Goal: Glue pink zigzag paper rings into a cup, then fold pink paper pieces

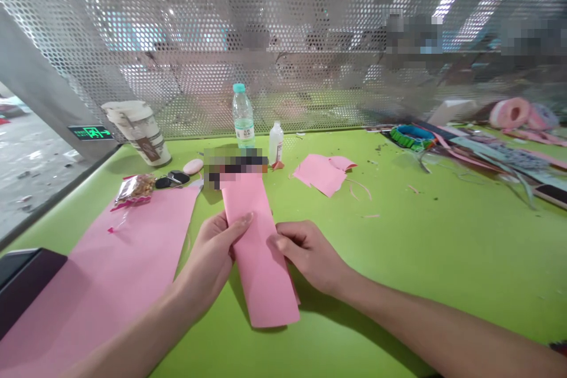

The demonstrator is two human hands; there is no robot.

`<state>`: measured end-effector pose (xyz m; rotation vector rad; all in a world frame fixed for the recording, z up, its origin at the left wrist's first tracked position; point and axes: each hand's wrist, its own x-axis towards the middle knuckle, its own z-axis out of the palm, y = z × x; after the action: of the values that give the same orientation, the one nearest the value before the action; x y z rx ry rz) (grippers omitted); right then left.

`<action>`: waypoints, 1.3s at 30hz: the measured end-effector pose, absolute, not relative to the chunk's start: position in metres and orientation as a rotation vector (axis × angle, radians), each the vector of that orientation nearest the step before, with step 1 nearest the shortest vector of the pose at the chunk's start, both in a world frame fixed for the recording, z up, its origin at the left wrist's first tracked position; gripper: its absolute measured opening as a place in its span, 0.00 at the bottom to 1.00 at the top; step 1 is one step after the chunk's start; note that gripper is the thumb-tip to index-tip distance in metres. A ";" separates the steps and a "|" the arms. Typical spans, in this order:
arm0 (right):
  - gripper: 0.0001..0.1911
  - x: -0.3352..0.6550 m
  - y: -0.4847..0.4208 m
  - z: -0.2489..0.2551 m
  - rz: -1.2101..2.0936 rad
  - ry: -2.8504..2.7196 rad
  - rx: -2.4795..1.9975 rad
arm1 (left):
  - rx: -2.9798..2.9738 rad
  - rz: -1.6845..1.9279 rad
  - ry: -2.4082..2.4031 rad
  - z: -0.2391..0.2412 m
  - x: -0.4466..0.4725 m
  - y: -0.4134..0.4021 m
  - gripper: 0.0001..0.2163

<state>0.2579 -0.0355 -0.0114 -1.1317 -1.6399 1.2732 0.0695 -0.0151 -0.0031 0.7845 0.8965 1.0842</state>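
A long strip of pink paper (pixel 259 260) sits on the green table (pixel 420 236), held by both hands in a narrow grip: the left hand (pixel 208 254) on its left edge, the right hand (pixel 308 254) on its right. Left of the strip lies a larger pink sheet (pixel 106 271); right, a pink offcut (pixel 321 174); behind, a water bottle (pixel 243 115) and a perforated metal screen (pixel 283 6).
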 end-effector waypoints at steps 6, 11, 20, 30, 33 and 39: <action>0.22 0.259 -0.035 -0.009 1.334 -1.624 -1.092 | 0.646 1.173 0.865 0.003 0.065 -0.007 0.15; 0.22 0.261 -0.035 -0.011 1.347 -1.615 -1.096 | 0.647 1.220 0.802 0.011 0.061 0.000 0.15; 0.22 0.259 -0.033 -0.012 1.410 -1.632 -1.071 | 0.693 1.315 0.852 0.014 0.060 0.004 0.15; 0.22 0.262 -0.033 -0.014 1.422 -1.673 -1.119 | 0.556 1.429 0.893 0.008 0.056 0.010 0.13; 0.23 0.262 -0.033 -0.016 1.419 -1.678 -1.120 | 0.501 1.447 0.903 0.010 0.057 0.012 0.08; 0.22 0.263 -0.033 -0.016 1.395 -1.657 -1.100 | 0.611 1.366 0.887 0.010 0.056 0.011 0.11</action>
<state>0.2625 -0.0327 -0.0159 -1.0996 -1.6566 1.3945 0.0561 0.0109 0.0098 0.6108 0.8870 1.3657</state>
